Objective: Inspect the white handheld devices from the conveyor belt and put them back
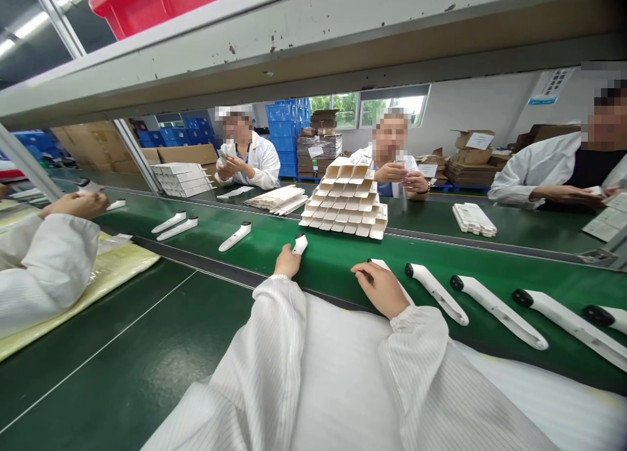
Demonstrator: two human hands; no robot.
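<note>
My left hand (288,263) reaches onto the green conveyor belt (323,268), its fingers closed around a white handheld device with a black head (300,244). The device's lower end is hidden in my hand. My right hand (383,289) hovers at the belt's near edge, fingers loosely bent and thumb apart, with nothing seen in it. Beneath and behind it lies another white device (407,293), partly covered by the hand; I cannot tell whether they touch. To its right rest several more such devices (499,311), and to the left lie others (235,236).
Open white boxes (343,206) stand stacked beyond the belt, beside flattened cartons (277,198). A co-worker's sleeve (49,268) comes in from the left, that hand holding a device. Three people sit opposite. A shelf beam (294,40) crosses overhead; white sheeting (337,373) lies under my arms.
</note>
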